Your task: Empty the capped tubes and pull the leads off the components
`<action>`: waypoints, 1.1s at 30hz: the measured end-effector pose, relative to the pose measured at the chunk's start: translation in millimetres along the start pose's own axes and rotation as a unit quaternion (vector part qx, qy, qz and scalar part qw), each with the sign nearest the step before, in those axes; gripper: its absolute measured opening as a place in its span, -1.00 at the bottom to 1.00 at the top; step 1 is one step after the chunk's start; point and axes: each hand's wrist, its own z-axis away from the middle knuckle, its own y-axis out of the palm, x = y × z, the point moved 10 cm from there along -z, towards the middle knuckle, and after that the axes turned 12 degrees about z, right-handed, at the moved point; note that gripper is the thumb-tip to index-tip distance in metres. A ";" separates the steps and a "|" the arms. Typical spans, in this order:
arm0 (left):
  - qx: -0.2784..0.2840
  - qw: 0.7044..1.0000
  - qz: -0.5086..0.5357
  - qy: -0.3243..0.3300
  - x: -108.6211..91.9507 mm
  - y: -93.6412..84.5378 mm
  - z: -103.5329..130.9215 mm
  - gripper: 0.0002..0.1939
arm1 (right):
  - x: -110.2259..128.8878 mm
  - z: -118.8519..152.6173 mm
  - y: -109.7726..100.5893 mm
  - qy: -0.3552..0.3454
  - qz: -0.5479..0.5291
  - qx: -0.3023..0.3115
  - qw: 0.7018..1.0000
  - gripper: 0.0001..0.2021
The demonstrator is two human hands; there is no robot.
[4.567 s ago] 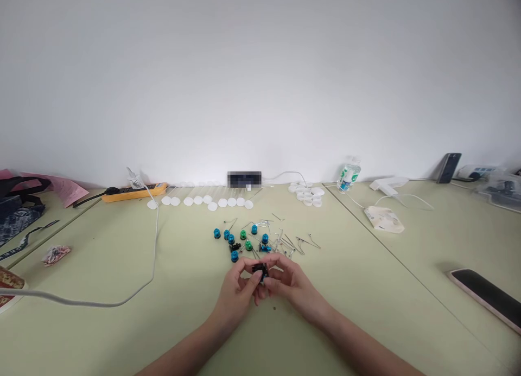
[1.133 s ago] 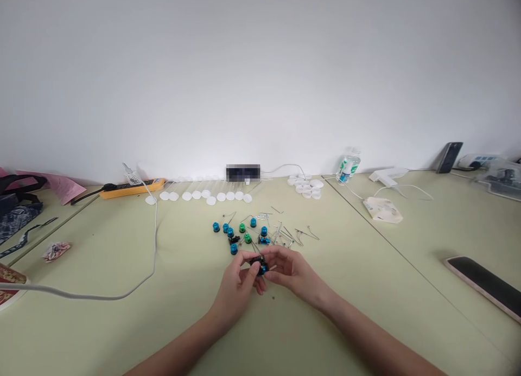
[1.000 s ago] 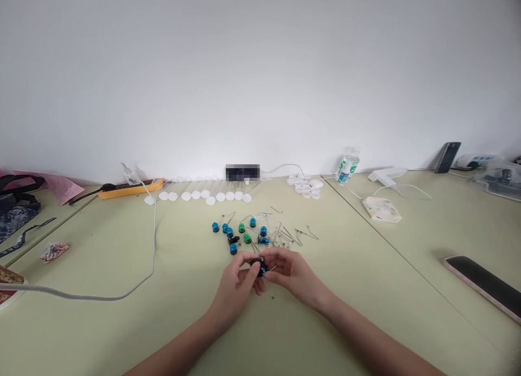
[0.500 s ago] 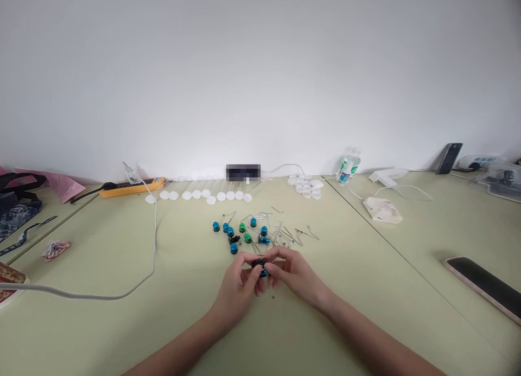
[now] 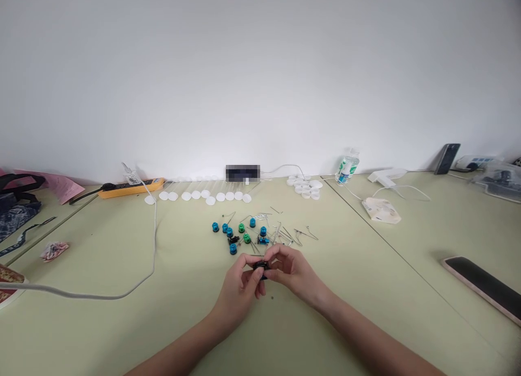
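Near the table's front, my left hand is closed, thumb and fingers pinching a small bicycle bell whose black base faces me. From the other side my right hand grips the same bell, its thumb and fingertips bent against the top edge. The fingers hide most of the bell. Just beyond lie several loose blue bells and two green bells, dome up, with black bases. Thin bent metal wires are scattered to their right. A tiny dark bit rests below my hands.
White round discs line the back, with stacked white caps farther right. A yellow power strip and white cable are at left. At right are a clear bottle, a paper packet and a phone.
Between my fingers the bell has turned, so its blue side no longer shows and the black base does. Both hands stay in nearly the same place.
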 end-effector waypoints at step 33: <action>0.015 1.000 0.000 -0.005 4.5 -4.4 -5.2 -0.75 | -15.4 -3.8 0.1 0.057 0.033 0.029 0.997 -0.68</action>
